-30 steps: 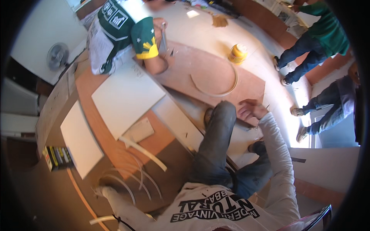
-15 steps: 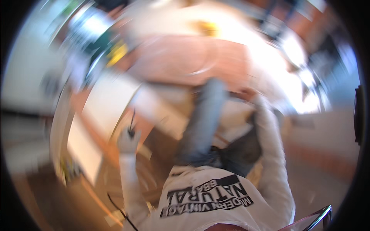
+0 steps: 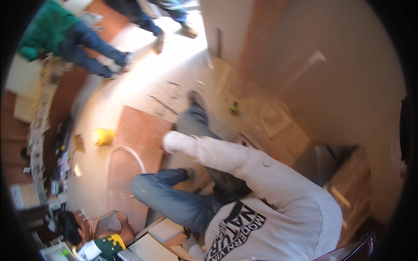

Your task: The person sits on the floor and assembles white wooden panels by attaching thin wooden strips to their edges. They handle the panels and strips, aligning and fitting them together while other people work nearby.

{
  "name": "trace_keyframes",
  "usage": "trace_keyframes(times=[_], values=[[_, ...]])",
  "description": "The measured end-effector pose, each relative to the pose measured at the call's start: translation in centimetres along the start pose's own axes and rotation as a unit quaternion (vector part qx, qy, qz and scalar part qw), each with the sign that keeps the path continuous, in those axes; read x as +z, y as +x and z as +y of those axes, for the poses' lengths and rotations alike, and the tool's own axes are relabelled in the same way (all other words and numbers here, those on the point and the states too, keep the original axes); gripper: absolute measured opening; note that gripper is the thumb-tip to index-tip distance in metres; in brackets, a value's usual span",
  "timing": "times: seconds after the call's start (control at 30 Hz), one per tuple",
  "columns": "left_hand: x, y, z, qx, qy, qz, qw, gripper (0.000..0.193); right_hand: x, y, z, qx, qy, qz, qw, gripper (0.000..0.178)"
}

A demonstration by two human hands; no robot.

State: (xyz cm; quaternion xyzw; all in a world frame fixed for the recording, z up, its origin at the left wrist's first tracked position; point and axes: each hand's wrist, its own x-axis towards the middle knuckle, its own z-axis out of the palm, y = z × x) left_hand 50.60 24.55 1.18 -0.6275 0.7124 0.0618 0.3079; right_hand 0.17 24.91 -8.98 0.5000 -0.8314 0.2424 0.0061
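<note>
My left hand, in a pale glove, is low in the view beside my body, close to some light boards. A small dark thing shows at its fingers, too small and blurred to name. Across my legs reaches my right arm in a white sleeve. At its far end my right hand is almost wholly hidden behind the cuff, close to the edge of a reddish-brown wooden board; its fingers do not show. A pale curved strip or hose lies on that board.
A yellow container stands beyond the board. At lower left another person holds a grey panel. Further people stand at the upper left. Wood scraps litter the floor, and a small green-black object lies near a wall.
My view has swung to the right, so the wooden board now sits further left. My right arm now crosses my legs, and my left hand appears lower, close to my body.
</note>
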Motion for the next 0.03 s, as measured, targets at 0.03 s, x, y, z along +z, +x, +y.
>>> trace_keyframes(times=[0.03], values=[[-1.95,-0.26,1.14,-0.051,0.008,-0.079,0.996,0.084,-1.64,5.51,-0.77,-0.050,-0.007,0.018,0.999,0.017]])
